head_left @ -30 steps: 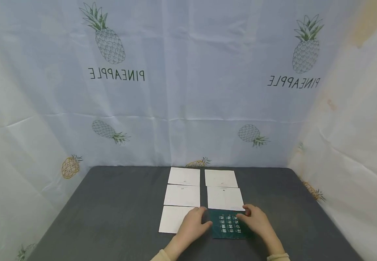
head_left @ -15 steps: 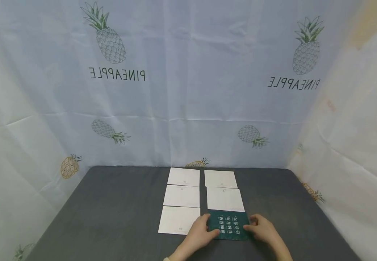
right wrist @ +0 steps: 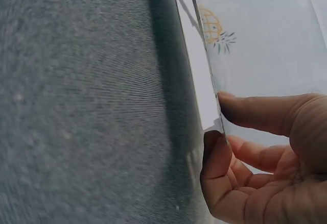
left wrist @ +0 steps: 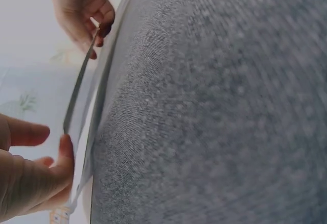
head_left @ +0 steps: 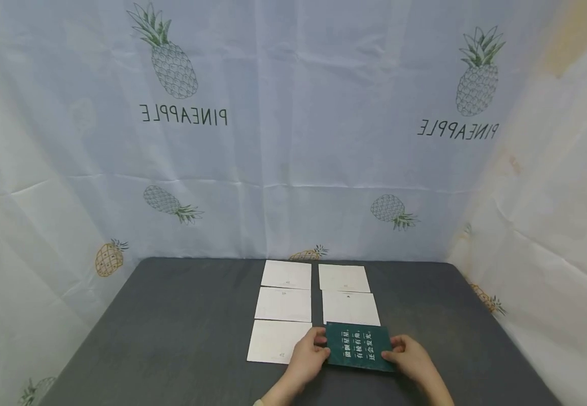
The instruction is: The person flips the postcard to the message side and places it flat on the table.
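A dark green postcard [head_left: 358,346] with white characters is held in both hands, slightly raised off the dark table at the near end of the right column. My left hand [head_left: 307,354] holds its left edge; in the left wrist view a finger of that hand [left wrist: 38,175] touches the card's end, with the thumb a little apart. At the opposite edge my right hand [head_left: 411,357] pinches it. The right wrist view shows the thumb of the right hand [right wrist: 265,152] on one face and curled fingers under the other.
White cards lie face down in two columns. Three stand on the left, the nearest of them a white card [head_left: 278,341] beside my left hand. Two are on the right, including a white card [head_left: 350,308] just beyond the green one. A pineapple-print curtain [head_left: 293,141] encloses the dark table [head_left: 186,332].
Both hands have closed in on the green postcard's sides and lifted it slightly; it now overlaps the near edge of the white card behind it. The left hand has uncovered the nearest left card.
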Motion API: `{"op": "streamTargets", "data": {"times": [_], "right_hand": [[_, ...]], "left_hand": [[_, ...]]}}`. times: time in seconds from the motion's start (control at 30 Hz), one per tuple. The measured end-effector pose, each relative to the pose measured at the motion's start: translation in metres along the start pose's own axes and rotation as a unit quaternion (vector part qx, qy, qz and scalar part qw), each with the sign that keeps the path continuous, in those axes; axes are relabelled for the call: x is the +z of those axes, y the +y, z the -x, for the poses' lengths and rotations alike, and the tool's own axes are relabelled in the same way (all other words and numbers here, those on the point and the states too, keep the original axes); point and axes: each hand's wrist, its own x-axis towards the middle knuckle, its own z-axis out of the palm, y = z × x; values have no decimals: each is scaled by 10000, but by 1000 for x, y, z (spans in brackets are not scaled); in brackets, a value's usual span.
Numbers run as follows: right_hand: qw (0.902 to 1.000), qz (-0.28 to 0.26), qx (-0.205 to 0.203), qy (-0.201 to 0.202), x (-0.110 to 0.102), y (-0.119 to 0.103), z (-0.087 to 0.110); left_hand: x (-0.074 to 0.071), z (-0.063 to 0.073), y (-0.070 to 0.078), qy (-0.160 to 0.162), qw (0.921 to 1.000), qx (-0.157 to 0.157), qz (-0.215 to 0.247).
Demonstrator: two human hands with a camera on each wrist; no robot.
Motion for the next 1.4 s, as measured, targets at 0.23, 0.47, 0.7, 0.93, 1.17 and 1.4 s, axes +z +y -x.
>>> {"op": "streamTargets", "data": {"times": [0.23,0.47,0.7,0.93,1.17,1.4], "right_hand": [[9994,-264,-29,208,-6,-4,3],[9961,-698,-145,513,-14,-10,4],[9774,-2089,28,307,-20,-5,1],[9795,-1993,204,215,-15,9,-4],[9975,-623,-134,297,-4,15,-4],[9981,140,-396,446,5,16,-6]], "left_hand": [[-3,-9,6,448,9981,99,414],[-7,-17,12,733,9965,395,111],[-10,-20,9,827,9946,578,-259],[-12,-17,4,550,9918,785,-851],[-7,-11,1,159,9736,1207,-1931],[-1,-8,2,25,9440,1404,-2984]]}}
